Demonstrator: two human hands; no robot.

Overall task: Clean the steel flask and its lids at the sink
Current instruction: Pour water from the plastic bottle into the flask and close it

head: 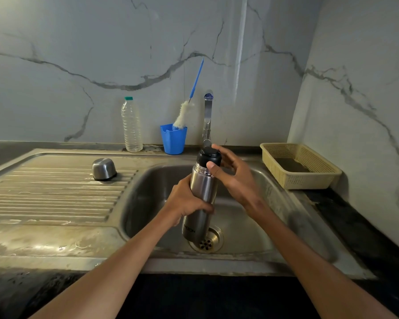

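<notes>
Marble-veined wall and a worn steel sink (148, 180) frame the work, with the hands meeting over the basin. Left hand (184, 201) grips the steel flask (202, 199) round its middle, fingers curled about the body; right hand (233, 173) is spread fairly wide, its thumb at the flask's shoulder just under the black inner lid (209, 155) and its fingers reaching behind that lid, though whether they have closed on it I cannot tell. Judging by this, the step in hand is unscrewing the inner lid, since the steel outer cap (104, 169) already sits apart on the draining board, upside down. Next move likely calls for a firm twist of the lid while the left hand holds the body from turning. Flask is held above the drain (206, 242), near upright; its long axis runs from the base low and toward the person up to the lid, which points up and slightly away, close beneath the tap (207, 116). Farther out stand a blue cup (173, 141) holding a bottle brush (184, 113), a clear plastic bottle (131, 125), and a yellow basket (309, 180) on the right counter
</notes>
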